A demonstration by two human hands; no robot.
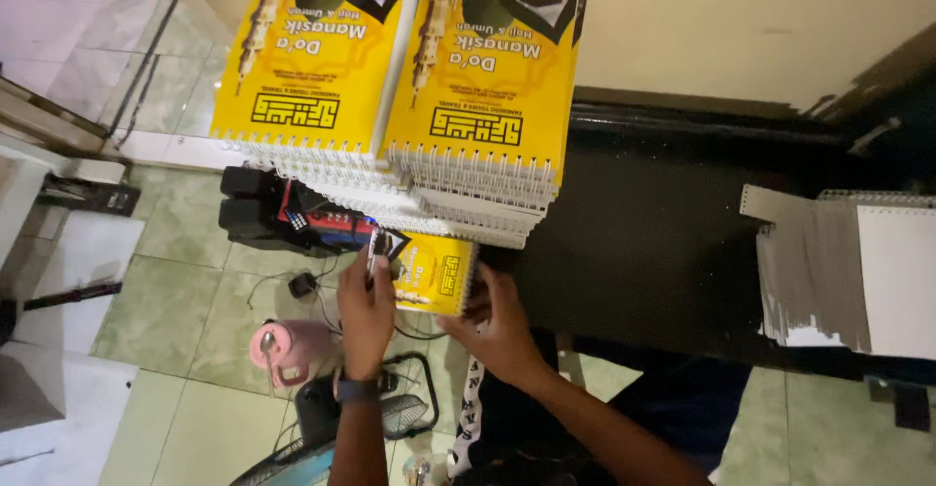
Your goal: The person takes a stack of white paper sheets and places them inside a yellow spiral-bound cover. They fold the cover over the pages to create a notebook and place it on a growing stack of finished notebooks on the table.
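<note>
Both hands grip one booklet [436, 272] at the table's [643, 242] front edge: left hand [366, 315] closed on its spine end, right hand [497, 335] under it.

Glossy yellow paper booklet [436, 272], wire spiral binding; matt black tabletop [643, 242].

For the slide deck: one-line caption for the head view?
Both hands, left hand and right hand, hold a small yellow booklet below two stacks of yellow spiral-bound booklets on a black table.
</note>
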